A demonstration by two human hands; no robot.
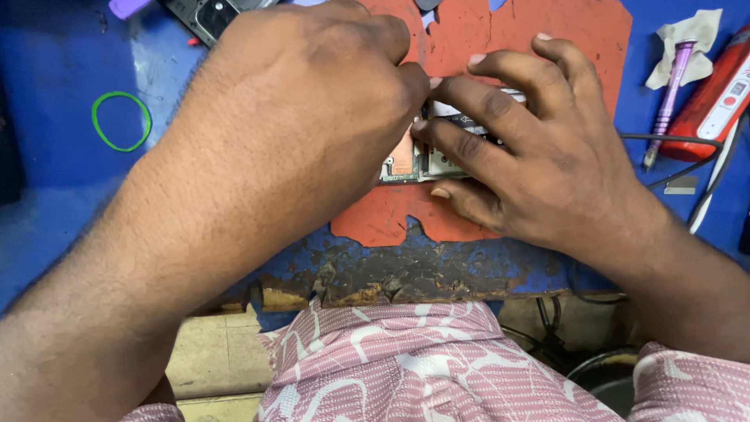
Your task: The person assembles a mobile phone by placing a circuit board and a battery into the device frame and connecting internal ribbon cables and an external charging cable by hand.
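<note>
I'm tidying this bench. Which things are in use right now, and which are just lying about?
In use: circuit board under the left hand and right hand; red mat.
Lying about: green rubber band, purple screwdriver, red tool, crumpled tissue.

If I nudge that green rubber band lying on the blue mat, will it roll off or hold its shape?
The thin green rubber band loop lies flat on the blue mat, so it probably won't roll. It looks light and floppy, so it would likely deform or slide when pushed.

Left hand (312, 101) curled — right hand (523, 148) splayed, fingertips meeting
</note>
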